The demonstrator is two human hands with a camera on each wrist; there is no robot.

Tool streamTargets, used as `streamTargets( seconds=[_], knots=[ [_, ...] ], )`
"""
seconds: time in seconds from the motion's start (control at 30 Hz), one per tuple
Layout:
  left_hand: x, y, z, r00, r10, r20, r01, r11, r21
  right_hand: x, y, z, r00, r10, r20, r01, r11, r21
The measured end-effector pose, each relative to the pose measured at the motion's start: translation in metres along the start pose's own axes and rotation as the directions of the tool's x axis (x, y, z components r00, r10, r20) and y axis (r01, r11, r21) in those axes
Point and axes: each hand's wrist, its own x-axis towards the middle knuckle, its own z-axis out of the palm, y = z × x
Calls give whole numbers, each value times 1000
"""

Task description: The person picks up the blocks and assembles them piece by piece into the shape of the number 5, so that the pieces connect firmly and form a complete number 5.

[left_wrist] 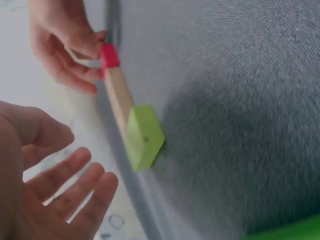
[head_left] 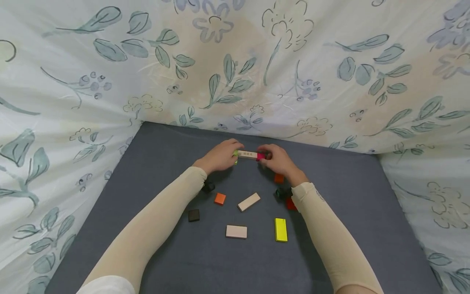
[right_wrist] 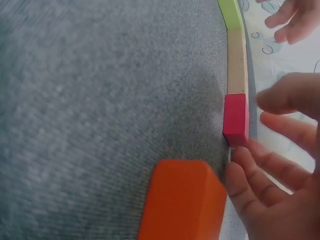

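A pale wooden block [head_left: 247, 154] with printed characters lies between a lime green block [left_wrist: 142, 137] and a pink-red block [right_wrist: 236, 120], the three in a row near the cloth's far edge. Beside the lime end is my left hand [head_left: 222, 156]; the left wrist view shows its fingers spread and apart from the block. My right hand [head_left: 277, 161] is at the pink-red end. Its fingertips [right_wrist: 240, 156] seem to touch that block's near end, while the thumb stands off from it in the right wrist view.
Around the dark grey cloth [head_left: 205, 261] lie orange blocks [head_left: 220, 199], black blocks [head_left: 193, 215], two pale wooden planks [head_left: 249, 201], a yellow block [head_left: 280, 230], a dark green piece [head_left: 282, 192] and a red block [head_left: 291, 204]. A floral sheet [head_left: 227, 90] rises behind.
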Motion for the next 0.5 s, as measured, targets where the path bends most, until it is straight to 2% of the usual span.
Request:
streamTargets(
  seconds=[0.13,0.23,0.37,0.5],
  knots=[
    [-14,-4,-12,1000,-19,-25,17,998,-60,-2,-2,-3,998,-43,-47,42,999,-28],
    [-28,-9,-17,998,-34,-53,28,994,-107,-4,-7,-4,996,-73,-46,71,997,-43],
    [-48,-17,-16,996,-56,-72,46,988,-145,-5,-15,-2,994,-110,-14,108,991,-76],
    [-66,-25,-13,995,-71,-63,62,988,-141,-4,-23,1,992,-127,9,127,986,-105]
  ],
)
